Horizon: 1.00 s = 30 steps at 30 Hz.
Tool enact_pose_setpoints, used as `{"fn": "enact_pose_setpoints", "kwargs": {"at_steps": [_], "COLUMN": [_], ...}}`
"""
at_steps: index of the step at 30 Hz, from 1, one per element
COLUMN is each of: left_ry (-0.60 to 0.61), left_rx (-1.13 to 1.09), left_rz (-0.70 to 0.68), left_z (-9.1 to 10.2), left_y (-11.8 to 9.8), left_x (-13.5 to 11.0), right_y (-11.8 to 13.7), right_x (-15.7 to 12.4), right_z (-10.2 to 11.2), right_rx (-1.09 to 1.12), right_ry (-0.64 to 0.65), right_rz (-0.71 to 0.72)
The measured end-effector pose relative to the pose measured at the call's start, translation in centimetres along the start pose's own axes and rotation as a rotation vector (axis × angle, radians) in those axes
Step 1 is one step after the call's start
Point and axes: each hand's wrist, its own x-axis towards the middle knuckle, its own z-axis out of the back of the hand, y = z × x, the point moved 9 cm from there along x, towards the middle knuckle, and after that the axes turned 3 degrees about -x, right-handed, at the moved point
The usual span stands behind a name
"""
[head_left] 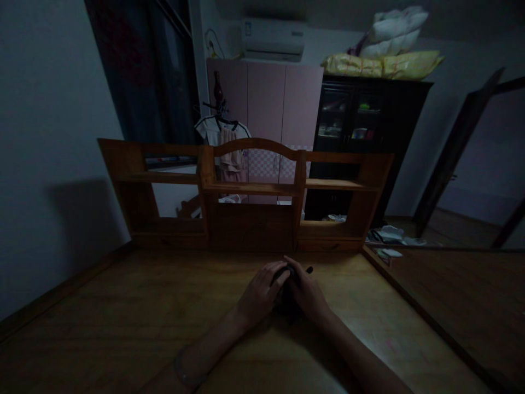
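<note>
A small dark object (286,300) is held between my two hands over the wooden surface, near the middle of the view. Its kind is hard to make out in the dim light, and my fingers cover much of it. A thin black end (309,270) sticks out past my right hand. My left hand (261,291) is curled around its left side, with the thumb across the top. From the other side, my right hand (308,294) closes on it, fingers bent over the upper part. A band circles my left wrist.
Under my hands lies a wide wooden board (164,306) with a raised edge at right. A wooden shelf unit (252,189) stands along its far side. Behind are a pink wardrobe (266,104), a black cabinet (385,115) and hanging clothes (232,148). A doorway is at right.
</note>
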Motion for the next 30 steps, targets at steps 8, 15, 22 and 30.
{"fn": "enact_pose_setpoints", "kwargs": {"at_steps": [8,15,22,30], "left_ry": [0.004,-0.028,-0.048,-0.067], "left_rx": [0.045,0.058,0.113,0.124], "left_rz": [0.011,0.005,-0.005,0.011], "left_z": [-0.3,0.1,0.8,1.1], "left_y": [0.2,0.1,-0.2,-0.3], "left_x": [-0.4,-0.3,0.0,0.1], "right_y": [0.9,0.9,1.6,0.8], "right_x": [0.1,0.0,-0.1,-0.2], "right_z": [0.0,0.2,0.4,0.1], "right_rx": [0.031,-0.002,-0.02,-0.058], "right_ry": [0.017,-0.008,-0.005,-0.027], "right_rz": [0.073,0.097,0.104,0.08]}}
